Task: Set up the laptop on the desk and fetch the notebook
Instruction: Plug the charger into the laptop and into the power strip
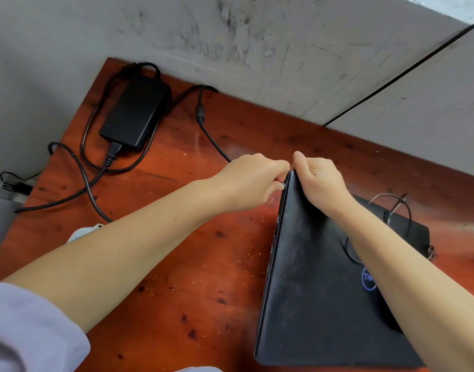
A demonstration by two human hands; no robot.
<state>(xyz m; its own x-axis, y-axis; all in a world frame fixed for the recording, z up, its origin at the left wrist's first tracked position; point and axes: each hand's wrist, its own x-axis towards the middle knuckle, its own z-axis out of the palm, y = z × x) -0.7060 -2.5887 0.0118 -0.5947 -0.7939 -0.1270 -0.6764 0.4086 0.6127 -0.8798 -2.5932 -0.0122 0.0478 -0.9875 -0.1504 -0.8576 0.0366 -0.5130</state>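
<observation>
- I am plugging the charger into the closed laptop (319, 277), which is lying on the tabletop (193, 264) at about four o'clock in my view, its lid down and logo up.
- My left hand (250, 181) is pinching something small at the laptop's far left corner, its grip curled tight on what I judge to be the charger plug (282, 186) (only a tip shows between my fingers).
- My right hand (320, 181) is clamping the same far corner of the laptop, fingers curled over the edge, steadying it.
- The power brick (135, 114) is sitting at ten o'clock near the wall, its cable (214, 142) trailing toward my left hand.
- A thin looped wire (391, 208) is resting on the lid at three o'clock.
- Step in hand: powering the laptop, early in the setup.
- Next, I judge, the plug needs seating fully in the side port, then the lid needs lifting.
- The notebook is not in sight, so fetching it will mean looking off this tabletop.
</observation>
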